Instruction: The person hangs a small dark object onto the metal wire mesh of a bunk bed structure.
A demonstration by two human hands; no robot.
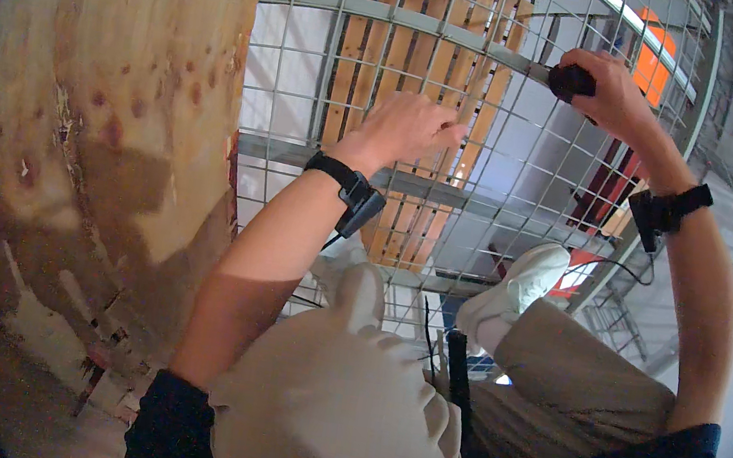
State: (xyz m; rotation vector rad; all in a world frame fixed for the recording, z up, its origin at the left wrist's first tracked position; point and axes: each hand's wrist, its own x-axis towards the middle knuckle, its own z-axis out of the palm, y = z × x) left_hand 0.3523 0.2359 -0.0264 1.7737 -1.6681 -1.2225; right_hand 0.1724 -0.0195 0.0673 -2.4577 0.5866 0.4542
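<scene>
My left hand is over the grey wire mesh, its fingers curled together close to the wires. Whatever it pinches, if anything, is hidden. Farther right, my right hand is wrapped round a black rounded object. That object sits against a flat metal bar of the mesh, and its kind does not show. Black straps with small dark boxes circle both wrists; the left box hangs toward the mesh.
A worn wooden board fills the left side. Wooden slats show through the mesh. An orange object stands beyond my right hand. A thin black cable loops below the right wrist. My white shoe is by the mesh's near part.
</scene>
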